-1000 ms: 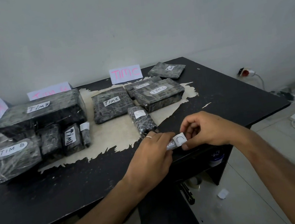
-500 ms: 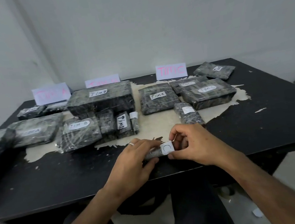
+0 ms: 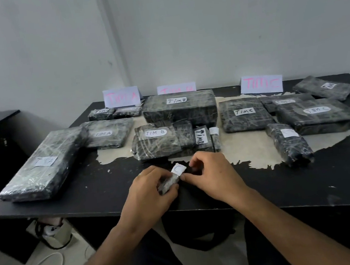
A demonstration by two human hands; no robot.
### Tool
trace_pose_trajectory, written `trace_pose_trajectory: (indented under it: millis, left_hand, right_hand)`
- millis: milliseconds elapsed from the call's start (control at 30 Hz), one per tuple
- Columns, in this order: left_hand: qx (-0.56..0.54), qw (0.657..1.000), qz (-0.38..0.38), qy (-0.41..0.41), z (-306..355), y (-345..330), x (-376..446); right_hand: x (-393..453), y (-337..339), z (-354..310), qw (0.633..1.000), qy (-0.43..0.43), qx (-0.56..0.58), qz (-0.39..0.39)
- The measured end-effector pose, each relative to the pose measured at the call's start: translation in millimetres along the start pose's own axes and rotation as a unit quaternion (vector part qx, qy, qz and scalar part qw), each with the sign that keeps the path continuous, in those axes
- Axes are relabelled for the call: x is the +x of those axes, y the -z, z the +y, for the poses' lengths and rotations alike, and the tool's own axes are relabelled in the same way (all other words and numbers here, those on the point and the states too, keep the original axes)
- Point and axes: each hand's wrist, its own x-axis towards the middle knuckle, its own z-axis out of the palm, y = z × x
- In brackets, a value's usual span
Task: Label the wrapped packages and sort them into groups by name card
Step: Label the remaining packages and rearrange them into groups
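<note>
At the near edge of the black surface point(image 3: 89, 202), about six o'clock from the sorted piles, both hands work on one small wrapped package point(image 3: 169, 182). The left hand point(image 3: 149, 194) grips its body with curled fingers; the right hand point(image 3: 212, 175) pinches at the package's upper end, just beside the white label point(image 3: 178, 169) marked "C", which sits on the package with one edge seemingly not yet pressed flat.

Most of the job looks done. Three name cards stand along the far edge: the TIM A card point(image 3: 121, 97) at eleven o'clock, the TIM B card point(image 3: 176, 88) at twelve, and the TIM C card point(image 3: 261, 84) at one. In front of each lies a cluster of labelled packages: the A group point(image 3: 60, 153) out at ten o'clock, the B group point(image 3: 177, 123) straight ahead, and the C group point(image 3: 297, 110) at two o'clock. What remains, by my reading, is smoothing this last label down and carrying the package across to the C group; no other unlabelled package is visible.

Compared with half a second ago, the hands keep the same hold, but the package has tilted, its labelled end now raised towards twelve o'clock. The view has swung left, bringing the long A package fully into sight.
</note>
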Motion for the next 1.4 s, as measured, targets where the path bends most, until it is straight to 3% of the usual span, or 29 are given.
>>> trace_pose_trajectory:
  millis: [233,667,1167,1400]
  left_hand:
    - [0.008,0.994,0.061,0.09,-20,14,-6]
    - [0.066,0.976,0.116,0.171,-74,51,1]
    - [0.081,0.965,0.155,0.193,-128,73,30]
    - [0.024,0.977,0.123,0.175,-125,76,19]
  right_hand:
    - [5,-38,-37,0.999,0.034,-0.025,-0.029]
    - [26,-108,-84,0.986,0.143,-0.043,-0.074]
    - [71,-151,-124,0.985,0.143,-0.003,-0.101]
    - [67,-150,-118,0.988,0.13,0.038,-0.078]
